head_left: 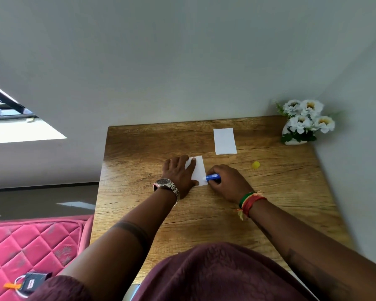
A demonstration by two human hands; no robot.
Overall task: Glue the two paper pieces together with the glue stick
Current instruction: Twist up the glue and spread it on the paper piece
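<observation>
A small white paper piece [199,172] lies on the wooden table [269,203] near the middle. My left hand [179,173] lies flat on its left part, fingers spread, pinning it down. My right hand [225,183] grips a blue glue stick [212,176], held sideways with its tip touching the paper's right edge. The second white paper piece [225,141] lies flat farther back, apart from both hands. A yellow cap [256,165] rests on the table to the right of my right hand.
A white vase with white flowers [304,122] stands in the table's far right corner against the wall. A pink quilted mattress [30,246] lies left of the table, with a small dark tag [34,282] on it.
</observation>
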